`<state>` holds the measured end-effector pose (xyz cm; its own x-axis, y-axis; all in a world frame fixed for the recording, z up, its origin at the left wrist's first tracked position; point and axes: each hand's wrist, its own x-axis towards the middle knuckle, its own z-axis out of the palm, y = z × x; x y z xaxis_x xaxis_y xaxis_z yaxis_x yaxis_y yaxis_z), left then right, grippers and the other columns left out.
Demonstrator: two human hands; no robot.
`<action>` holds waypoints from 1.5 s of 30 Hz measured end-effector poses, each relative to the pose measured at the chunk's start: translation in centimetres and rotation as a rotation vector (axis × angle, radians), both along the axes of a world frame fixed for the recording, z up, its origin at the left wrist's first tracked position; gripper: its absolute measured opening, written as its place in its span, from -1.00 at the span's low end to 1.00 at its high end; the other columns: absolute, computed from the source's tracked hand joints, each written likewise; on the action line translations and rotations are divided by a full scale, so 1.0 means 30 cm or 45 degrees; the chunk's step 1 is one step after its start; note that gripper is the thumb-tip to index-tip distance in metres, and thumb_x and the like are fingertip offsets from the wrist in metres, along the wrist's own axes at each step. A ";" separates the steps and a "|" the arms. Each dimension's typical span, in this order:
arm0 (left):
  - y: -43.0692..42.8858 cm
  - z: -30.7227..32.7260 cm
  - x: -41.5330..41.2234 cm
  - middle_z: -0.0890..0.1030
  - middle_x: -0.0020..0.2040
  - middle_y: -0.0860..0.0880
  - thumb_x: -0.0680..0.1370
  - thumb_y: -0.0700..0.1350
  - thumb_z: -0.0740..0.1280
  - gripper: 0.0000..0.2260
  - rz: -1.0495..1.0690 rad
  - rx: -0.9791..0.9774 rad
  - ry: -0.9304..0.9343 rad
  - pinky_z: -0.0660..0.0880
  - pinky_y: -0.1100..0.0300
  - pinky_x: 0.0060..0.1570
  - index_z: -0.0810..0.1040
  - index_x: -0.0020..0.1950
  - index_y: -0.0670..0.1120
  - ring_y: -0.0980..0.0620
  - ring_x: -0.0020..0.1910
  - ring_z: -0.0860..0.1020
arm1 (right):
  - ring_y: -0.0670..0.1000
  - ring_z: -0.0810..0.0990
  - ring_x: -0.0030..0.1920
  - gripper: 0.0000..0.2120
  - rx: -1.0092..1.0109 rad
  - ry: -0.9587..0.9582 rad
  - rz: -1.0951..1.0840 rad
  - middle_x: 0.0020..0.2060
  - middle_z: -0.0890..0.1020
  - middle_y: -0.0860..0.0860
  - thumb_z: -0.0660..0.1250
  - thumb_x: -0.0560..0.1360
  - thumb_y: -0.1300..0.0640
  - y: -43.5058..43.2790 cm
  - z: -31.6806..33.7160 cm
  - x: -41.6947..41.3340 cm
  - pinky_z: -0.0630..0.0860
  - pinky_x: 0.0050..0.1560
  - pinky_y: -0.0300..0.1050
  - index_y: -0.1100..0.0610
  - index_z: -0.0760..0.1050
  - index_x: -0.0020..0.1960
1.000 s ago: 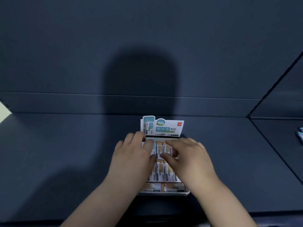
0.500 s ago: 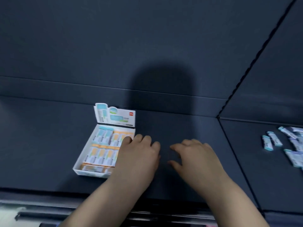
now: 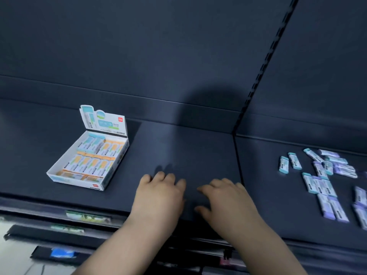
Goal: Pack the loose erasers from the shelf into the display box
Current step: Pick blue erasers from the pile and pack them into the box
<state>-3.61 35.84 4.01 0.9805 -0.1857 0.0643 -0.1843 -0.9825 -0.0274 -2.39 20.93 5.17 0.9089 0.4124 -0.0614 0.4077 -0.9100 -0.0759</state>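
The display box, seemingly almost full of packed erasers, is set at the left of the shelf with its lid flap raised. The loose erasers are scattered well apart on the right section. Between them the left hand and right hand are held palm-down, each grip loosely apart, with nothing held.

Display box open, nearly full — loose erasers scattered far right.
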 end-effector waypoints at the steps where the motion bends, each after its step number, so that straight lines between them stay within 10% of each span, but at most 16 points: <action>1: 0.001 -0.007 0.004 0.57 -0.41 -0.03 -0.01 0.05 0.61 -0.62 -0.010 -0.012 -0.013 0.44 0.08 -0.40 0.65 -0.28 -0.03 -0.10 -0.38 0.57 | 0.03 0.36 0.25 -0.59 -0.002 0.008 -0.024 0.19 0.47 -0.05 0.19 0.52 -0.17 -0.009 0.001 -0.009 0.28 0.21 -0.04 -0.05 0.37 0.32; 7: 0.013 0.004 0.006 0.57 0.04 -0.02 0.46 0.11 0.34 -0.68 -0.150 0.031 -0.022 0.37 0.03 0.00 0.52 0.17 0.02 -0.08 0.08 0.51 | 0.03 0.35 0.27 -0.60 -0.003 0.051 -0.197 0.21 0.46 -0.06 0.17 0.53 -0.17 -0.024 0.018 -0.059 0.26 0.20 -0.05 -0.06 0.37 0.32; 12: 0.011 -0.033 0.028 0.60 -0.33 -0.02 0.10 0.06 0.60 -0.65 -0.199 -0.031 0.079 0.44 0.04 -0.37 0.66 -0.21 -0.04 -0.06 -0.33 0.57 | 0.04 0.33 0.30 -0.59 -0.029 0.070 -0.314 0.22 0.46 -0.05 0.20 0.52 -0.16 -0.023 0.017 -0.074 0.25 0.22 -0.05 -0.06 0.37 0.32; 18: -0.060 -0.002 0.009 0.63 -0.18 -0.02 0.25 0.07 0.54 -0.59 -0.346 -0.079 0.055 0.46 0.03 -0.22 0.65 0.03 -0.05 -0.06 -0.19 0.58 | 0.03 0.35 0.27 -0.60 0.013 -0.003 -0.427 0.20 0.47 -0.06 0.20 0.51 -0.15 -0.070 0.015 -0.119 0.26 0.19 -0.07 -0.08 0.38 0.31; 22: -0.135 0.009 -0.004 0.39 0.32 0.04 0.61 0.10 0.07 -0.55 -0.390 -0.083 -0.029 0.21 0.09 0.21 0.17 0.48 0.04 -0.01 0.30 0.33 | 0.03 0.36 0.27 -0.60 0.043 -0.029 -0.479 0.19 0.47 -0.07 0.21 0.51 -0.16 -0.146 0.021 -0.147 0.26 0.18 -0.07 -0.10 0.39 0.31; 45: -1.032 -0.087 0.208 0.26 0.36 0.00 0.60 -0.07 0.10 -0.46 -0.188 0.000 0.136 0.26 0.10 0.20 -0.03 0.54 0.07 -0.04 0.32 0.30 | 0.06 0.38 0.28 -0.64 0.001 -0.011 -0.423 0.20 0.49 -0.03 0.16 0.56 -0.08 -1.114 -0.026 0.102 0.32 0.21 -0.06 -0.05 0.37 0.34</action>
